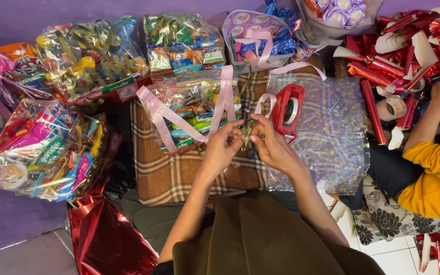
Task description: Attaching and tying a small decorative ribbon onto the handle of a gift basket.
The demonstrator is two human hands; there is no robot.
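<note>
Left hand (223, 144) and right hand (269, 144) close together, fingertips pinching pink ribbon (223, 102) over cellophane-wrapped snack hamper (189, 109) on plaid cushion (169, 175); red tape dispenser (287, 110) just beside right hand.

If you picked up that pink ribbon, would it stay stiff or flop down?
The pink ribbon would probably flop: it already curves and drapes over the wrapped snack parcel. It looks thin and flat, so likely very light. Its smooth sheen suggests it may slip through fingers.
</note>
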